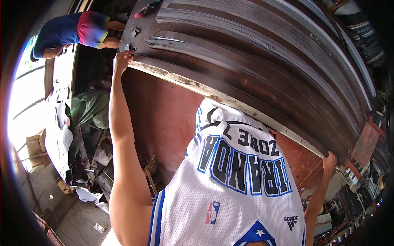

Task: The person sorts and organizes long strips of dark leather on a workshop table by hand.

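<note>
My arms are stretched wide to the two ends of a long dark brown sheet (230, 88), which lies along the near edge of a worktable (184, 82). At the left end, my left hand (122, 61) is closed, its fingers bent over the sheet's corner. My right hand (329, 160) grips the far right end, with its fingers partly hidden. Behind the sheet lie several long stacks of thin grey-edged sheets (230, 30) in curved-looking rows. The table's pale, worn edge runs just in front of my body.
Beyond the table's left end stands another person (69, 35) in dark blue clothing. A red and black object (143, 10) and small dark pieces (135, 31) lie on the tabletop. Green cloth (92, 108) and cardboard boxes (36, 144) clutter the left; piled materials (357, 197) fill the right.
</note>
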Tool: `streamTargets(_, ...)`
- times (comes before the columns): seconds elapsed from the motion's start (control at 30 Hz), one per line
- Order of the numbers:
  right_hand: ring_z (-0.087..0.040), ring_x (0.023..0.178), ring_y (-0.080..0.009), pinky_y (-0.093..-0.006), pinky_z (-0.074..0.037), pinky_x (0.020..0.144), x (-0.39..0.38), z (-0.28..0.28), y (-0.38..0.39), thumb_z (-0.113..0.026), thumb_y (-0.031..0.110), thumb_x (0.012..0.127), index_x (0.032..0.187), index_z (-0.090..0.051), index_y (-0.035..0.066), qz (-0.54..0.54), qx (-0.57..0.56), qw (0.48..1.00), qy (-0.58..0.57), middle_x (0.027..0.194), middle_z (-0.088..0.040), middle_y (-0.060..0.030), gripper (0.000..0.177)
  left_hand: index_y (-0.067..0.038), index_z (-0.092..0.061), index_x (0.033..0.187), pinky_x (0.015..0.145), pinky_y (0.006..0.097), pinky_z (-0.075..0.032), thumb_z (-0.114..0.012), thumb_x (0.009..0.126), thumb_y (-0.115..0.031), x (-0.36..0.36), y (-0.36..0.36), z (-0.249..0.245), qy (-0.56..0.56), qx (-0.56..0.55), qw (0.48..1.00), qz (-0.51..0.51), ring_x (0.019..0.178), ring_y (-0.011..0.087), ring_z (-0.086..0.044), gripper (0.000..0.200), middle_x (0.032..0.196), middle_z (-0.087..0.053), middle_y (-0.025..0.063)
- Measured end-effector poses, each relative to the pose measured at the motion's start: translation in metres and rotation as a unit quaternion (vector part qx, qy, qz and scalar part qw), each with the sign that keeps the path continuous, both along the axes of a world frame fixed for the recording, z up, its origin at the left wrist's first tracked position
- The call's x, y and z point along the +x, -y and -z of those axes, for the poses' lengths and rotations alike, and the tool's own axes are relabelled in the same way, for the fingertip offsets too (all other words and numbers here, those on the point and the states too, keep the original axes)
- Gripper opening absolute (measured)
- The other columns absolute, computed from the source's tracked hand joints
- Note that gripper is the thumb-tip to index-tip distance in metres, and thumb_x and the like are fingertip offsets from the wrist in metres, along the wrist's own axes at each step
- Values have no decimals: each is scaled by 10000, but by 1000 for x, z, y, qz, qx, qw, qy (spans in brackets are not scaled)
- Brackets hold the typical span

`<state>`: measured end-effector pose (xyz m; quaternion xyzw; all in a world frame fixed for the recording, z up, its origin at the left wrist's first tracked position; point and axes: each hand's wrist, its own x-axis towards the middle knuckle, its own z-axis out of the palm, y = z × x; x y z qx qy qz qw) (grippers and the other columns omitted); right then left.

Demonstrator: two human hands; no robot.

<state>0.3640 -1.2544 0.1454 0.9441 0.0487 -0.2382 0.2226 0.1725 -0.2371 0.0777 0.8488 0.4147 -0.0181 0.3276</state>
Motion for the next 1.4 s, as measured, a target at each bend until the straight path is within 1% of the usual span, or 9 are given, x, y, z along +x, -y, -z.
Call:
streamTargets(0.27, -579, 1086, -366, -459, -426, 976, 0, 7, 9, -702, 53, 727, 1150, -625, -15, 5, 21, 1000, 15, 1147, -627, -203, 435, -73, -714, 1042, 553, 228, -474, -658, 831, -23, -5, -12, 14, 34, -36, 999, 7, 595, 74, -578, 224, 750, -668, 24)
streamTargets(0.43, -547, 1133, -366, -491, -391, 997, 1, 8, 14, -715, 96, 725, 1162, -608, -12, 12, 25, 1000, 3, 1194, -602, -198, 462, -74, -702, 1056, 578, 234, -477, -654, 844, -52, -7, -2, 3, 29, -9, 1000, 3, 680, 110, -610, 219, 917, -704, 65)
streamTargets(0.53, -521, 1175, -353, -477, -349, 1037, -6, 7, 31, -712, 121, 733, 1165, -603, 14, -2, 42, 999, 25, 1227, -591, -184, 458, -52, -672, 1104, 567, 224, -451, -657, 868, -87, -26, -52, 49, 189, -227, 952, -73, 687, 103, -592, 239, 975, -702, 43)
streamTargets(0.63, -531, 1152, -319, -460, -366, 1017, -6, -4, 29, -691, 130, 748, 1177, -610, 45, 4, 4, 1000, 2, 1150, -616, -149, 445, -96, -688, 1103, 541, 201, -421, -676, 847, -92, -17, -37, 30, 37, -55, 998, 12, 615, 44, -516, 256, 857, -662, -10)
streamTargets(0.7, -534, 1157, -310, -457, -375, 1020, -9, 4, 47, -695, 145, 754, 1198, -620, 78, 5, -19, 1000, 6, 1187, -614, -131, 456, -101, -689, 1104, 532, 203, -420, -672, 846, -95, -22, -55, 41, 58, -101, 993, 27, 608, 46, -519, 259, 825, -648, -13)
streamTargets(0.77, -524, 1186, -327, -438, -382, 1033, -6, 1, 41, -715, 160, 764, 1225, -612, 93, 29, -42, 999, -17, 1250, -589, -152, 477, -85, -686, 1096, 520, 210, -418, -654, 857, -89, -10, -38, 27, -15, -20, 998, 49, 591, 51, -512, 241, 811, -642, -11)
streamTargets(1.07, -509, 1219, -319, -450, -363, 1059, -7, 11, 45, -756, 239, 764, 1260, -599, 118, 72, -10, 997, 12, 1285, -573, -149, 534, -32, -662, 1057, 469, 211, -393, -653, 844, -44, -31, -112, 80, 45, -92, 991, 85, 564, 58, -485, 214, 825, -635, 6)
streamTargets(1.17, -512, 1218, -305, -457, -356, 1069, -6, 7, 40, -766, 245, 757, 1289, -579, 127, 89, -23, 996, 5, 1286, -574, -141, 576, -46, -670, 1059, 499, 208, -420, -635, 858, -58, -15, -57, 45, 14, -23, 999, 40, 584, 57, -508, 204, 882, -643, 6)
streamTargets(1.4, -462, 1272, -306, -479, -309, 1105, -7, 23, 38, -761, 298, 768, 1438, -392, 170, 90, -44, 995, -13, 1407, -477, -108, 776, -73, -675, 1096, 532, 223, -476, -634, 856, -31, -17, -85, 58, 22, -64, 997, 41, 619, 78, -559, 247, 878, -649, 18)
